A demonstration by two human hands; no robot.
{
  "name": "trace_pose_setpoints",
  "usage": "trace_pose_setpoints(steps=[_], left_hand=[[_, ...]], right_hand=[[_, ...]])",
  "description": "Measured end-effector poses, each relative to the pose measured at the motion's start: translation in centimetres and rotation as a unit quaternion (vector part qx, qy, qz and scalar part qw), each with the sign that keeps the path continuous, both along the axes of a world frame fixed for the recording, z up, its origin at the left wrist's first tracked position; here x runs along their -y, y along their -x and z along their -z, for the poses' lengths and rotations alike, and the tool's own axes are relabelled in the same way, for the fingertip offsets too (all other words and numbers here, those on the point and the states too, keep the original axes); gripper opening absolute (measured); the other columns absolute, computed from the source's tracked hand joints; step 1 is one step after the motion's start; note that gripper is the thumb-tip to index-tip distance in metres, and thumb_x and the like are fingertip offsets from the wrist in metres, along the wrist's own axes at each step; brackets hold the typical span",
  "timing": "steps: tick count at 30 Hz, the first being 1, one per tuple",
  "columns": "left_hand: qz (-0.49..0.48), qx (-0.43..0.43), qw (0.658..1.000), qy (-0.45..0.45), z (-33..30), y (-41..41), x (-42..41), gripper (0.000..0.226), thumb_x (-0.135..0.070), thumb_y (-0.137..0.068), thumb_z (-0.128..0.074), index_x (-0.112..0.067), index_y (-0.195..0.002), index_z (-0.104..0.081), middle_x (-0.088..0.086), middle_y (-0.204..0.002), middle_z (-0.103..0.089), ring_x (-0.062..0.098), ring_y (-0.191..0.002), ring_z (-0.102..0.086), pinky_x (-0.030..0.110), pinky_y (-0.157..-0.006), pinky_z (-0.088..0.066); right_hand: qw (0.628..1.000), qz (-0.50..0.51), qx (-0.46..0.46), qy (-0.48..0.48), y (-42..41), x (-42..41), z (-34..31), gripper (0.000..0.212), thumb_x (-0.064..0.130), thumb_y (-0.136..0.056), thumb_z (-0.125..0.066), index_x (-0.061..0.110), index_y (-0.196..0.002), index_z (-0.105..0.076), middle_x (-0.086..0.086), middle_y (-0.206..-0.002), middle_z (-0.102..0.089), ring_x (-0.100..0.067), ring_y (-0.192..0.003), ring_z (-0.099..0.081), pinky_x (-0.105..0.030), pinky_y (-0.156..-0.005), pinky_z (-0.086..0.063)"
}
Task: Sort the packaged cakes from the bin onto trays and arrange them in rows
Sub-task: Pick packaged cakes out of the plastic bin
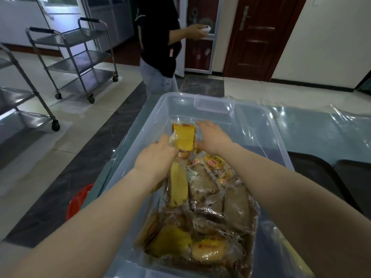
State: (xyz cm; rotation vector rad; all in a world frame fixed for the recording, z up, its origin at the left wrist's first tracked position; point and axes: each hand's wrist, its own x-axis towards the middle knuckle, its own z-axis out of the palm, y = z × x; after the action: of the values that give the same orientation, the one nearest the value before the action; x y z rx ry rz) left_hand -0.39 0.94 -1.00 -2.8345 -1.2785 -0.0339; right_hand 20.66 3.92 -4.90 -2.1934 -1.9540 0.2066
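A clear plastic bin (267, 125) in front of me holds several packaged cakes (202, 209), yellow and brown, in clear wrappers. My left hand (158, 155) grips the near edge of a yellow cake packet (184, 137), which stands upright above the pile. On the packet's right side lies my right hand (212, 137), its fingers curved around the wrapper's far edge. Both forearms reach in over the bin.
Black trays (329, 177) lie to the right on a table covered with clear plastic sheet. A red bag (80, 199) sits on the floor at the left. Steel trolleys (80, 57) stand at the back left. A person (160, 43) stands just beyond the bin.
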Motion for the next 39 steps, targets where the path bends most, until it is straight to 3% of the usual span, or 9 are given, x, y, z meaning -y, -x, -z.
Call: trace_pose_setpoints(steps=[5,12,16,21,24,29,32,36,39], left_hand=[[-0.010,0.029,1.000,0.003,-0.3,0.2,-0.8,0.030,-0.008,-0.094,-0.047,-0.020,-0.121,-0.052,0.003,-0.095,-0.026,0.030,-0.084,-0.052,0.039,-0.070,-0.049],[-0.027,0.059,0.998,-0.004,-0.4,0.3,-1.4,0.019,-0.016,-0.096,-0.047,-0.022,-0.114,-0.053,0.001,-0.094,-0.026,0.024,-0.074,-0.039,0.039,-0.067,-0.046],[-0.006,0.039,0.999,0.009,-0.2,0.3,-1.3,0.023,-0.009,-0.094,-0.048,-0.023,-0.111,-0.054,0.001,-0.093,-0.027,0.023,-0.071,-0.040,0.034,-0.060,-0.040],[0.012,0.066,0.998,0.011,-0.4,0.4,-1.3,0.025,-0.014,-0.094,-0.049,-0.029,-0.112,-0.056,0.000,-0.094,-0.033,0.022,-0.075,-0.047,0.035,-0.065,-0.046],[0.004,0.099,0.995,0.014,-0.9,0.4,-1.0,0.024,-0.022,-0.094,-0.051,-0.032,-0.114,-0.057,-0.002,-0.095,-0.035,0.021,-0.079,-0.050,0.035,-0.070,-0.049],[0.017,0.171,0.985,0.005,-2.5,0.1,0.5,0.031,-0.011,-0.087,-0.054,-0.028,-0.112,-0.063,-0.004,-0.094,-0.034,0.017,-0.078,-0.046,0.028,-0.064,-0.036],[0.026,0.213,0.977,-0.009,-3.5,-0.4,1.9,0.031,-0.012,-0.083,-0.061,-0.031,-0.108,-0.065,-0.008,-0.094,-0.035,0.013,-0.078,-0.046,0.025,-0.062,-0.037],[0.021,0.299,0.954,-0.016,-5.6,-2.5,4.3,0.041,-0.005,-0.075,-0.067,-0.037,-0.101,-0.065,-0.017,-0.090,-0.033,0.003,-0.076,-0.042,0.019,-0.064,-0.038],[0.015,0.351,0.936,-0.032,-7.9,-5.3,6.9,0.053,-0.002,-0.072,-0.069,-0.048,-0.095,-0.060,-0.023,-0.089,-0.032,-0.004,-0.076,-0.038,0.010,-0.061,-0.031]], right_hand=[[0.999,-0.008,0.039,0.034,0.4,-3.3,0.9,0.075,0.015,-0.085,-0.061,0.015,-0.149,-0.022,-0.007,-0.154,-0.023,-0.033,-0.137,-0.026,-0.046,-0.107,-0.036],[0.993,0.026,0.113,-0.013,0.7,-3.7,2.9,0.051,0.015,-0.085,-0.060,0.014,-0.133,-0.042,-0.012,-0.129,-0.039,-0.032,-0.122,-0.035,-0.039,-0.094,-0.039],[0.997,0.062,0.051,-0.006,-0.5,-2.1,2.8,0.021,0.005,-0.087,-0.053,0.010,-0.108,-0.051,-0.012,-0.114,-0.052,-0.032,-0.106,-0.049,-0.040,-0.081,-0.047],[0.996,0.075,-0.044,-0.017,-1.2,0.1,-0.3,0.030,0.010,-0.090,-0.057,0.016,-0.116,-0.046,-0.010,-0.103,-0.061,-0.029,-0.084,-0.056,-0.036,-0.064,-0.046],[0.995,0.060,-0.065,-0.038,-1.5,1.9,-3.1,0.039,0.017,-0.088,-0.063,0.017,-0.125,-0.050,-0.009,-0.111,-0.063,-0.027,-0.093,-0.058,-0.033,-0.069,-0.046],[0.988,0.049,-0.106,-0.097,-2.8,7.3,-6.9,0.032,0.017,-0.085,-0.066,0.016,-0.117,-0.058,-0.005,-0.113,-0.064,-0.024,-0.100,-0.060,-0.032,-0.079,-0.048],[0.971,0.059,-0.173,-0.154,-4.0,11.3,-8.5,0.032,0.017,-0.085,-0.067,0.016,-0.116,-0.060,0.000,-0.110,-0.064,-0.016,-0.097,-0.059,-0.030,-0.084,-0.048],[0.928,0.088,-0.244,-0.266,-6.4,16.7,-10.3,0.025,0.020,-0.083,-0.069,0.028,-0.103,-0.056,0.020,-0.089,-0.056,0.005,-0.077,-0.054,-0.005,-0.064,-0.035],[0.883,0.104,-0.307,-0.339,-8.6,20.7,-11.3,0.029,0.015,-0.084,-0.066,0.034,-0.085,-0.044,0.017,-0.077,-0.054,0.006,-0.073,-0.057,-0.011,-0.065,-0.046]])
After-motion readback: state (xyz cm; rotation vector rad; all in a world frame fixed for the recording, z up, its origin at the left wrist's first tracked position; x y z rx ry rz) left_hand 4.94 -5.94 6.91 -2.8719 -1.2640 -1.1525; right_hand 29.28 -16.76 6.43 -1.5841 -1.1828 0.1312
